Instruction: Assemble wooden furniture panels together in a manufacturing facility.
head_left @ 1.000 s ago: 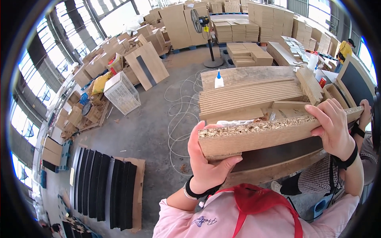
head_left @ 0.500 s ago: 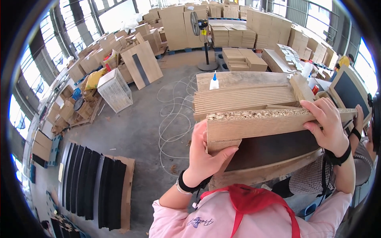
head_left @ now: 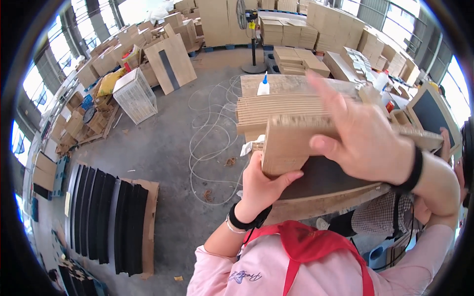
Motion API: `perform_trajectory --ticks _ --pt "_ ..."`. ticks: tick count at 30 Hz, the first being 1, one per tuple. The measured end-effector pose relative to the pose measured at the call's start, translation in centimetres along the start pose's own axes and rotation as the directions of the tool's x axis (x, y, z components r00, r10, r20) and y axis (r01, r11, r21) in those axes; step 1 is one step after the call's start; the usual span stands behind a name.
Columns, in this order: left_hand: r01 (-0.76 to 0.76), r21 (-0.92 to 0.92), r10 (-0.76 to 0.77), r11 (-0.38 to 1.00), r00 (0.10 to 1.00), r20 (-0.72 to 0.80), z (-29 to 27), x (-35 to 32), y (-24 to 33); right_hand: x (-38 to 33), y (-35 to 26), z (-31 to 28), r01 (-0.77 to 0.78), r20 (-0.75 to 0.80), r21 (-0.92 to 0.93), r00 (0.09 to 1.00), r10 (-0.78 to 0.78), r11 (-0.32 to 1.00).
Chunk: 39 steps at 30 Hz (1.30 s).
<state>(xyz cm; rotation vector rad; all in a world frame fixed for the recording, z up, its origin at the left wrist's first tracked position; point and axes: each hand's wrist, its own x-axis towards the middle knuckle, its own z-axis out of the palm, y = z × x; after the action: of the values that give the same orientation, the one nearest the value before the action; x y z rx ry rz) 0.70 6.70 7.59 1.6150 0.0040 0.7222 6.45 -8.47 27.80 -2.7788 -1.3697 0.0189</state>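
My left hand [head_left: 264,185] grips the near left corner of a wood-coloured board [head_left: 291,140] that stands on edge, thumb on the near side and fingers behind it. Beneath the board lies a dark flat panel [head_left: 328,175] with a wooden rim [head_left: 316,202]. Blurred by motion, my right hand [head_left: 363,138] is over the board's middle, its fingers stretched out and thumb apart. It hides part of the board's upper edge; whether it touches cannot be told. At the board's far right end is another person's hand [head_left: 445,143].
Behind the board lies a stack of wooden strips [head_left: 276,108], with a white glue bottle [head_left: 263,88] with blue cap beyond it. A dark framed board [head_left: 434,116] leans at the right. A thin hose [head_left: 192,153] coils over the floor at left. Black strips [head_left: 131,227] lie nearer.
My right hand has let go of the board's upper edge and swung left with fingers spreading. My left hand stays on the corner, and the board's left end is turned differently.
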Motion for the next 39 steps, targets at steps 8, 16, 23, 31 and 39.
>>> perform_trajectory --ticks 8,16,23,31,39 --pt "-0.040 -0.024 0.039 0.999 0.999 -0.017 0.2 0.2 -0.8 -1.7 -0.3 -3.8 0.132 -0.255 0.431 0.967 -0.019 0.892" --pt "0.025 -0.185 -0.025 0.982 1.000 0.000 0.6 0.8 -0.1 -0.5 2.5 1.7 0.164 -0.370 -0.078 0.911 -0.181 0.983" --pt "0.018 -0.170 -0.003 0.985 0.996 0.085 0.6 0.9 0.0 0.1 5.0 -1.4 0.274 0.017 0.111 0.961 -0.277 0.955" --pt "0.058 -0.035 -0.048 0.998 0.973 0.224 -0.5 1.4 0.3 -0.1 6.6 -2.2 -0.134 0.377 0.273 0.926 0.023 0.953" --pt "0.028 -0.123 -0.008 0.992 0.987 0.163 0.0 1.1 0.3 0.1 6.2 -2.3 -0.002 0.236 0.205 0.971 -0.047 0.979"
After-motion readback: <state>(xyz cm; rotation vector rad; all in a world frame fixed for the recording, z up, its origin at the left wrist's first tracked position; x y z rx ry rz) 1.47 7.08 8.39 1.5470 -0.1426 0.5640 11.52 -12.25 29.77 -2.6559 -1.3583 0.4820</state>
